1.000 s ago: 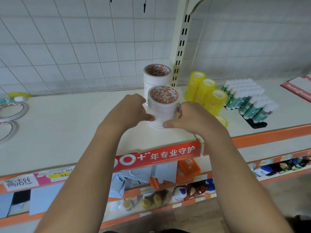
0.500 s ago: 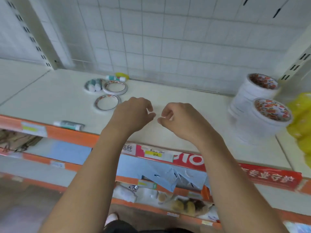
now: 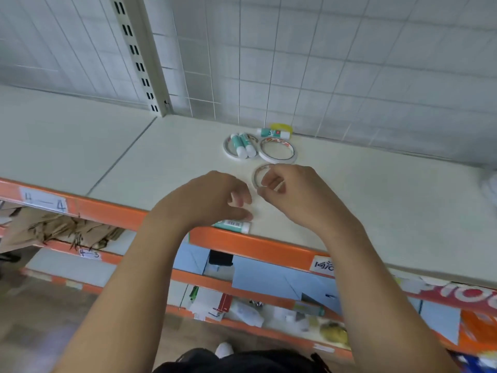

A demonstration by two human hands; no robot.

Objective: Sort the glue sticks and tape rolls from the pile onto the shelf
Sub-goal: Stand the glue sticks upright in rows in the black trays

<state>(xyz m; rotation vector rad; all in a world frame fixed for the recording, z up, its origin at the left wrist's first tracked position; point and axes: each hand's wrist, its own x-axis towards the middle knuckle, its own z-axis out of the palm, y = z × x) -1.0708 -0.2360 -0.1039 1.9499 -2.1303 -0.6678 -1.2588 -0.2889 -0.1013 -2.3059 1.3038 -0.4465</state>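
A small pile lies at the back of the white shelf [image 3: 376, 211]. In it are a white tape roll [image 3: 227, 152] with two teal glue sticks [image 3: 243, 146] inside it, a second tape roll [image 3: 277, 150], another glue stick [image 3: 274, 133] and a yellow tape roll [image 3: 281, 127]. A thin tape roll [image 3: 258, 175] lies nearer. My right hand [image 3: 298, 196] curls over its near rim, thumb and fingers apart, and the roll rests flat on the shelf. My left hand [image 3: 209, 201] hovers half-curled and empty above a lone glue stick [image 3: 234, 226] at the shelf's front edge.
The orange shelf lip [image 3: 255, 244] runs below my hands. A slotted upright [image 3: 139, 55] divides the tiled back wall. Blurred white tape rolls [image 3: 490, 189] stand at the far right. Lower shelves hold mixed stationery and blue cards.
My view has swung left, away from the stacked tape rolls. Both hands let go of the stack and moved to the pile, the right one reaching the thin tape roll.
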